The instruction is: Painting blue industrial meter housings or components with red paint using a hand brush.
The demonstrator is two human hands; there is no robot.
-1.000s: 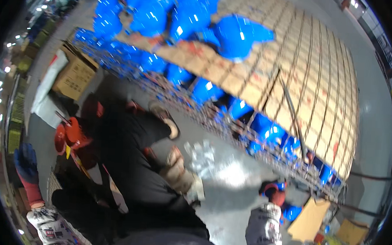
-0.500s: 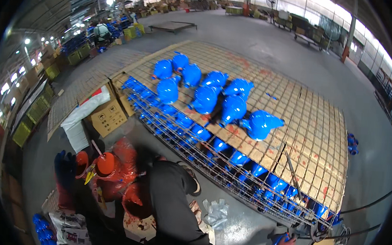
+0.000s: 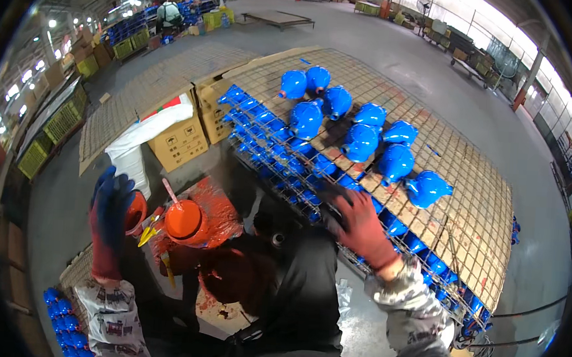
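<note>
My left hand [image 3: 109,217], in a red and dark blue glove, is raised at the left beside a red paint tub [image 3: 136,210]. Its fingers point up, apart, with nothing in them. Over the near edge of the wire mesh rack [image 3: 475,183] reaches my right hand [image 3: 365,229] in a reddish glove. Its fingers look spread and bare, though their tips are blurred. Just beyond it, several glossy blue rounded pieces with short necks [image 3: 360,142] lie on the rack. Between my hands stands a bucket of red paint [image 3: 184,221] with a pale stick [image 3: 171,192] in it.
More blue pieces [image 3: 263,128] fill the layer under the mesh. Yellow-handled tools [image 3: 147,234] lie by the bucket, and a paint-stained container [image 3: 221,276] stands near my legs. Cardboard boxes [image 3: 180,144] and a white sack [image 3: 130,159] sit behind. Blue pieces [image 3: 64,322] lie lower left.
My right hand has come up from the lower right, where it was by blue pieces, to the rack's near edge. My left hand stays raised. The view has shifted, moving the rack rightward.
</note>
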